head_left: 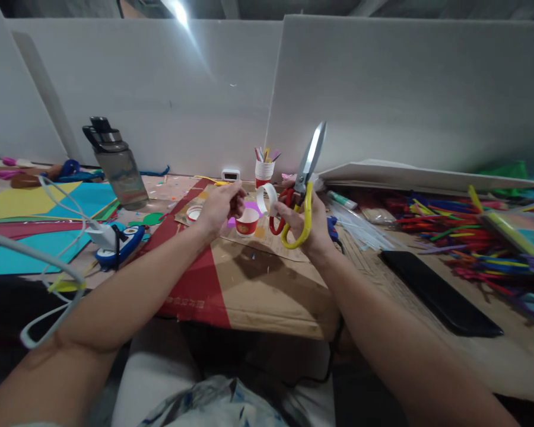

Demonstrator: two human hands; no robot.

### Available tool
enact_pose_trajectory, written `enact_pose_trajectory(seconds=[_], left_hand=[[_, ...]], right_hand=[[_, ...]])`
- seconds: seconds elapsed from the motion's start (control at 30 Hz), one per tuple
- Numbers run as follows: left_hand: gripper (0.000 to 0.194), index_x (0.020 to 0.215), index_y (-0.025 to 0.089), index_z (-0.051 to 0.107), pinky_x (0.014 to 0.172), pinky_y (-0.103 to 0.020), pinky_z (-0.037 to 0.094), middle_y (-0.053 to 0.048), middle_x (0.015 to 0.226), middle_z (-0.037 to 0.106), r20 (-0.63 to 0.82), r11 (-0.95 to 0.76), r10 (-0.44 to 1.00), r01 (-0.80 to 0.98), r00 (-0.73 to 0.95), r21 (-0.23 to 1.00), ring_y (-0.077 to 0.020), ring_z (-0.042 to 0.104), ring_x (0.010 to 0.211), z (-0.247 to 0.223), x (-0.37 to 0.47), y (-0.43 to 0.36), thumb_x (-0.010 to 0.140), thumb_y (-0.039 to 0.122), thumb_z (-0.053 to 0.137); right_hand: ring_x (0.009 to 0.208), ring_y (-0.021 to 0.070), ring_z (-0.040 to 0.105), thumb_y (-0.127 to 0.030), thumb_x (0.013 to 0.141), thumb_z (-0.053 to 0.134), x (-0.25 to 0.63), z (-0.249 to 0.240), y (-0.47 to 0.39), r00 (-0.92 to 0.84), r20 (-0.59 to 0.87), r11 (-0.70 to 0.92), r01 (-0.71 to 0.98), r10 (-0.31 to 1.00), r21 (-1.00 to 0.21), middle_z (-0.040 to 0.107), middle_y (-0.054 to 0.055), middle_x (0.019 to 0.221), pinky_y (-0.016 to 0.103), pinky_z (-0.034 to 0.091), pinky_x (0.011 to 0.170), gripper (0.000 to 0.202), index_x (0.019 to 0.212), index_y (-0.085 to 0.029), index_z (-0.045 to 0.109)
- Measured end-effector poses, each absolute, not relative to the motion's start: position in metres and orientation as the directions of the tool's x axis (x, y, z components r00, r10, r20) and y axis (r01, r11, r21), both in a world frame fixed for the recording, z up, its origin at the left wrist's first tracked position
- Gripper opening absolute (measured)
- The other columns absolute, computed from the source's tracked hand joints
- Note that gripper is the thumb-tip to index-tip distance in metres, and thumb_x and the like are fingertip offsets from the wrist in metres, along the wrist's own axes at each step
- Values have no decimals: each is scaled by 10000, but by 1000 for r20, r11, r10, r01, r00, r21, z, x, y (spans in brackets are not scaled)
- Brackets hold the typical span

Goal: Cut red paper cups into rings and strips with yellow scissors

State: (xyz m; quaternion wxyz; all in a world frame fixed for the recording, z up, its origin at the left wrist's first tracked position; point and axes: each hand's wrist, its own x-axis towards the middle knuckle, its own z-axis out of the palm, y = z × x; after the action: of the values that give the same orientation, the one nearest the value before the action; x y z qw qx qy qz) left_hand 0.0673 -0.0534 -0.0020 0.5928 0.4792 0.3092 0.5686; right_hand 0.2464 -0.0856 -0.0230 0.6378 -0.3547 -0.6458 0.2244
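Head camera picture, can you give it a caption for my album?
Right hand holds scissors and a white ring; left hand hovers near a red paper cup.

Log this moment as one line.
left hand: near red cup, grasp unclear | right hand: holding scissors and white ring | red cup: upright on cardboard | bottle: back left

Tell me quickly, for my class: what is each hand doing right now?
Left hand: fingers curled, near the red paper cup; whether it grips anything can't be told.
Right hand: closed on the scissors, a white ring at its fingertips.
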Motion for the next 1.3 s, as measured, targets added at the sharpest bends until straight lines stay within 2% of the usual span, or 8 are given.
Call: enact_pose_trajectory(seconds=[0.1, 0.23, 0.4, 0.5, 0.63, 0.73, 0.9, 1.3], left_hand=[[271, 786, 119, 673, 520, -200, 450, -41, 668, 638, 123, 32, 938, -435, 325, 900, -95, 591, 582, -1, 74, -62, 855, 381, 662], [137, 846, 121, 693, 647, -218, 507, -40, 763, 679, 67, 158, 895, -454, 441, 877, -98, 619, 660, -3, 80, -66, 749, 206, 741], [150, 737, 117, 636, 591, -193, 472, 11, 642, 610, 187, -27, 942, -491, 280, 871, -54, 547, 544, 3, 79, -69, 715, 168, 776], [180, 694, 133, 589, 607, -199, 501, 31, 612, 589, 192, -86, 970, -525, 151, 847, -61, 569, 546, 9, 77, -68, 717, 127, 767], [166, 691, 136, 582, 690, -223, 554, 26, 650, 615, 150, -94, 987, -553, 58, 828, -69, 614, 593, 10, 74, -64, 723, 63, 728], [126, 715, 139, 600, 723, -239, 568, 14, 671, 643, 127, -95, 992, -547, 20, 832, -77, 636, 608, 7, 75, -62, 741, 67, 700], [60, 765, 144, 645, 689, -231, 559, -2, 719, 692, 138, -102, 990, -552, 24, 828, -82, 646, 611, 2, 77, -64, 752, 93, 674], [69, 770, 150, 645, 717, -222, 544, -2, 735, 697, 223, -141, 973, -594, 66, 792, -86, 659, 658, -3, 77, -63, 738, 89, 652]], right_hand=[[754, 179, 591, -436, 775, 728, 243, -23, -89, 10, 650, 645, 123, 760, -755, 596, 5, 837, 367, 548, 728, 408, 1103, -264, 556], [811, 192, 606, -444, 801, 712, 235, -22, -98, -76, 639, 643, 117, 766, -757, 602, 19, 877, 382, 555, 781, 401, 1120, -259, 553], [928, 209, 605, -379, 886, 576, 238, -28, -93, -95, 640, 638, 274, 762, -720, 590, 55, 1012, 411, 535, 850, 459, 1315, -267, 460], [1092, 258, 550, -291, 869, 544, 247, -32, -87, -113, 685, 625, 535, 720, -569, 550, 116, 1187, 477, 470, 964, 546, 1398, -241, 419], [972, 289, 551, -352, 878, 566, 250, -30, -88, -182, 640, 518, 763, 746, -386, 584, 142, 1050, 470, 467, 902, 456, 1299, -175, 553], [881, 272, 543, -399, 908, 524, 245, -27, -94, -216, 626, 485, 822, 749, -297, 580, 142, 999, 427, 476, 824, 427, 1257, -165, 595], [875, 269, 520, -312, 847, 564, 243, -26, -97, -242, 633, 452, 871, 735, -192, 574, 137, 1002, 408, 473, 804, 456, 1281, -176, 577], [848, 243, 550, -256, 817, 580, 245, -30, -94, -235, 642, 453, 870, 730, -196, 596, 143, 1055, 348, 466, 723, 493, 1305, -187, 575]])
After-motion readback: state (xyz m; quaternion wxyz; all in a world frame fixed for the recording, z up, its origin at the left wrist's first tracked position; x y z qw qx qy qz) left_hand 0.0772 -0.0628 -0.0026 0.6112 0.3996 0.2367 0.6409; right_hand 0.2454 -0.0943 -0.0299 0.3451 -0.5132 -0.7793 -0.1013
